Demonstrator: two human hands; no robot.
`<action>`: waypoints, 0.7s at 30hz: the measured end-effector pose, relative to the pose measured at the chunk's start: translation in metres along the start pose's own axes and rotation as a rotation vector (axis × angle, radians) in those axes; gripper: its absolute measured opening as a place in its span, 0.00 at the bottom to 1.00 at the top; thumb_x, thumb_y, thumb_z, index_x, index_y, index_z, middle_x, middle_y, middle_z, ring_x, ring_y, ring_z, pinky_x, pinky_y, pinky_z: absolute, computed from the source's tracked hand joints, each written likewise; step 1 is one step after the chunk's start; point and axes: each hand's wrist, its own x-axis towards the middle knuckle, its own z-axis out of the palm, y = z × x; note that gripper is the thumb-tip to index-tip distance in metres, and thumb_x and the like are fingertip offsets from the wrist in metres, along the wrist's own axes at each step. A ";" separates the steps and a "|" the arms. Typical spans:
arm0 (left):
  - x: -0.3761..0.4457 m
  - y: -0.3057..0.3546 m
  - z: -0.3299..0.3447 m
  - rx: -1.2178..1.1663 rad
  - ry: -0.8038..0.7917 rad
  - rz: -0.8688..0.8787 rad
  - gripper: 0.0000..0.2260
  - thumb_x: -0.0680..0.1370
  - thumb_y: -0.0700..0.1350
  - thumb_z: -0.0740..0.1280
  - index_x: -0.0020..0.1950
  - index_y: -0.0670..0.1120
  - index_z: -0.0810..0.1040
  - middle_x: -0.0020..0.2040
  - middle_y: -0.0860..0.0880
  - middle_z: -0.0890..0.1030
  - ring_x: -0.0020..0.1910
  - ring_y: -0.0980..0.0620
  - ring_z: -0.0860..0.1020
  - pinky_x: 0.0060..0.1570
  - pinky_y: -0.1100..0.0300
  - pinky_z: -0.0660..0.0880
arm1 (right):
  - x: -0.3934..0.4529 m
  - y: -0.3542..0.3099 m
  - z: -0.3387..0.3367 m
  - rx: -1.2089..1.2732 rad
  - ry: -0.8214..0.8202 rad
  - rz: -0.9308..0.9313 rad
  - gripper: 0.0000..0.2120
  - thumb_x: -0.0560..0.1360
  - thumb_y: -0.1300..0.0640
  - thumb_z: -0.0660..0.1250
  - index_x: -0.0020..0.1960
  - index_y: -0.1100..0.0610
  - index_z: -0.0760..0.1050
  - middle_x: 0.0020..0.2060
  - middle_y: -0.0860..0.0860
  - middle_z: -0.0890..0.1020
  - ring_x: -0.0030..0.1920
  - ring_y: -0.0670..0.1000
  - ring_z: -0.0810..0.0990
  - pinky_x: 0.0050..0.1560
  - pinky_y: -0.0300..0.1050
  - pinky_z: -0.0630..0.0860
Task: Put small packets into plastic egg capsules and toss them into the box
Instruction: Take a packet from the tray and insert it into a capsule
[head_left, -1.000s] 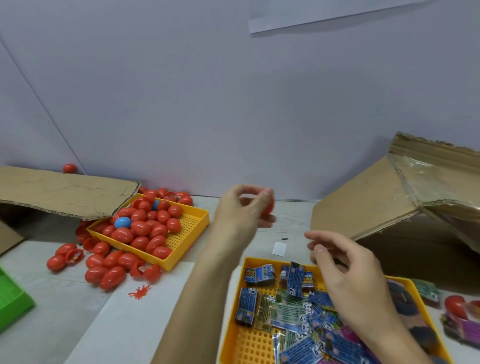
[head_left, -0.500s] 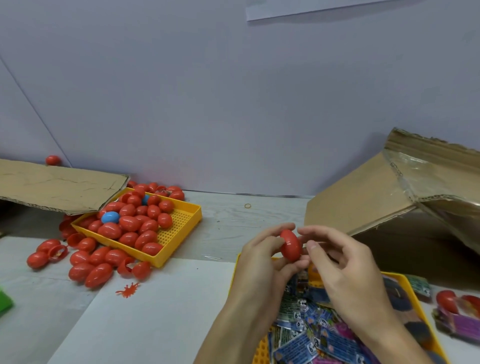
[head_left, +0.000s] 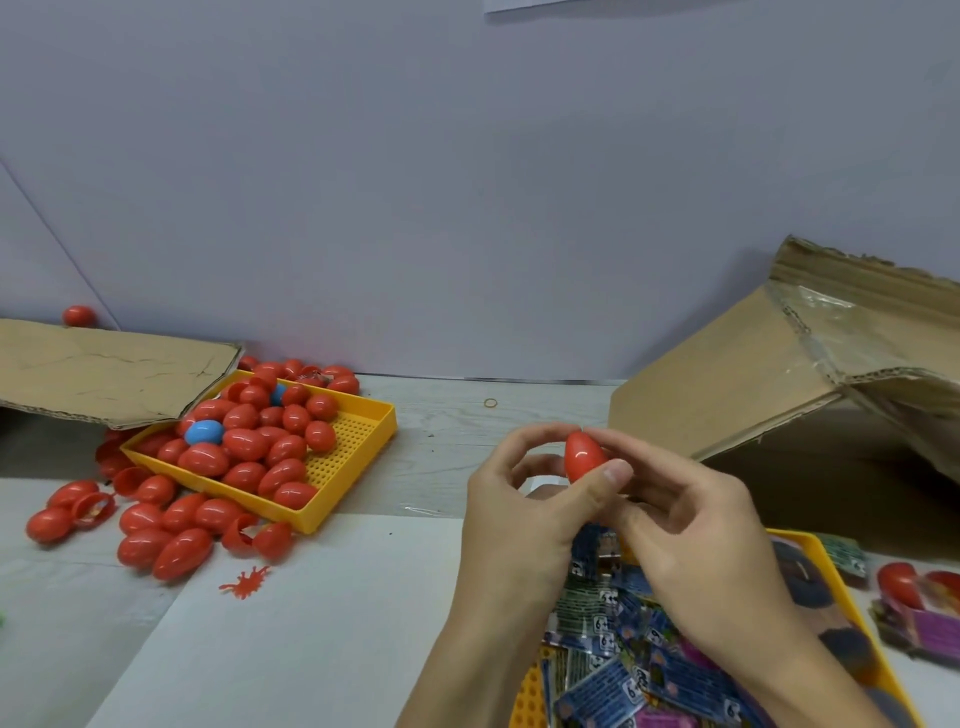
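Head view: we see both hands meeting in front of us, above the near yellow tray (head_left: 810, 540) that is full of small packets (head_left: 613, 680). The left hand (head_left: 524, 514) and the right hand (head_left: 691, 514) hold together one red egg capsule (head_left: 584, 457). The capsule stands nearly upright, with its narrow end up. The left thumb lies across its lower part, and the other left fingers curl around behind it. The right fingers touch it from the right side and from the top. So the grip of each hand is closed on this capsule, and the capsule is in the air, not touching the bench (head_left: 457, 436). We cannot tell if a packet is inside it.

On the left of the bench, a second yellow tray (head_left: 358, 452) carries many red capsules and a blue capsule (head_left: 203, 432). More red capsules (head_left: 166, 540) lie loose on the bench just beside this tray, some of them open in halves. A flat cardboard flap (head_left: 104, 374) covers the far left corner of that tray. On the right, well apart from the hands, the cardboard box (head_left: 727, 384) stands with its flaps open. A small rubber band (head_left: 490, 402) lies on the bench near the wall.
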 end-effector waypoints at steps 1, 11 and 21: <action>0.000 0.000 0.001 -0.007 -0.019 0.009 0.12 0.69 0.41 0.78 0.51 0.51 0.83 0.49 0.43 0.84 0.45 0.44 0.84 0.43 0.60 0.82 | 0.000 0.000 -0.001 0.012 0.026 -0.007 0.17 0.70 0.52 0.69 0.58 0.39 0.79 0.52 0.40 0.84 0.54 0.42 0.82 0.49 0.32 0.78; 0.001 -0.001 0.003 -0.009 -0.079 0.035 0.14 0.75 0.35 0.71 0.54 0.53 0.83 0.45 0.52 0.84 0.43 0.50 0.85 0.45 0.61 0.81 | 0.003 0.004 -0.002 0.036 0.100 0.019 0.18 0.72 0.54 0.68 0.61 0.46 0.78 0.51 0.41 0.84 0.54 0.41 0.82 0.50 0.32 0.78; 0.002 -0.004 0.007 -0.023 -0.094 0.017 0.10 0.77 0.38 0.69 0.56 0.50 0.83 0.49 0.48 0.86 0.47 0.54 0.85 0.43 0.64 0.80 | 0.001 0.005 0.000 -0.192 0.205 -0.041 0.18 0.72 0.60 0.72 0.57 0.41 0.79 0.49 0.40 0.83 0.46 0.47 0.83 0.44 0.39 0.81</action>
